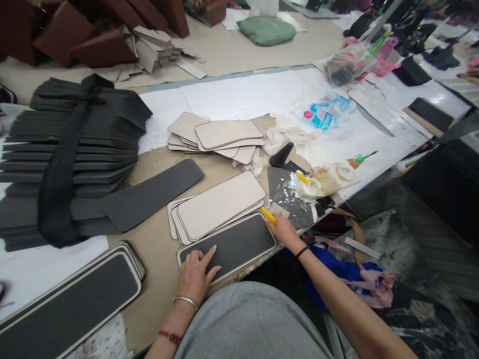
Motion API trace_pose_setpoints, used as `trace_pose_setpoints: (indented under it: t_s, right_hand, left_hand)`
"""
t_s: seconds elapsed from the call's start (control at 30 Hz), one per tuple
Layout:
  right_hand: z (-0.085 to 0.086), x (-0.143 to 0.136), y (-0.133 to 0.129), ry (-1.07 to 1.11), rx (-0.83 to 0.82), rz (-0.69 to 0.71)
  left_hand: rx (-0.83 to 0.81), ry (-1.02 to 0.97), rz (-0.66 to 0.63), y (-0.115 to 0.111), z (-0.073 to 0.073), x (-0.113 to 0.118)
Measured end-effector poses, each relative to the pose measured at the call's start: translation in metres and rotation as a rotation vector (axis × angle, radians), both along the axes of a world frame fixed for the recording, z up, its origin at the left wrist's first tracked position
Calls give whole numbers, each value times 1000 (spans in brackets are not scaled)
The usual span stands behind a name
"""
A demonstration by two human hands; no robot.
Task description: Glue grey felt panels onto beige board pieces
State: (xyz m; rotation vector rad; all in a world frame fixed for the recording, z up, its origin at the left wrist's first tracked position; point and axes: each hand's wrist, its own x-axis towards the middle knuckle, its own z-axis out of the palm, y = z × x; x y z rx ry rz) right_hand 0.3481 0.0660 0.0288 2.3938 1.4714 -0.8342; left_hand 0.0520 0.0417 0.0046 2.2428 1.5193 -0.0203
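Observation:
My left hand (198,269) lies with its fingers apart on the left end of a dark panel with a pale border (235,244). At that panel's right end, my right hand (280,228) is closed around a yellow stick (268,215), its tip over the panel's upper right corner. Just behind the panel is a small stack of cream boards with rounded corners (220,204). A second pile of cream boards (228,134) sits farther back. To the left, a long dark grey strip (153,197) lies slanted across the table.
A tied bundle of dark strips (75,149) fills the left side. Bordered dark panels (82,304) are stacked at the front left. On the right, a glue-smeared bottle (333,178) lies by a black cone-shaped object (281,155). The table edge (262,259) runs near my body.

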Motion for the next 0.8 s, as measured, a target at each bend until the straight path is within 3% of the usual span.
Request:
trace_pose_setpoints:
  t_s: [0.3, 0.57, 0.8]
  right_hand:
    - [5, 14, -12, 53, -45, 18]
    - [-1, 16, -14, 93, -31, 44]
    - [9, 22, -30, 44, -18, 42]
  left_hand:
    - [-11, -29, 28, 0, 0, 2]
    - [-35, -45, 34, 0, 1, 2]
    - [-91, -214, 106, 1, 10, 5]
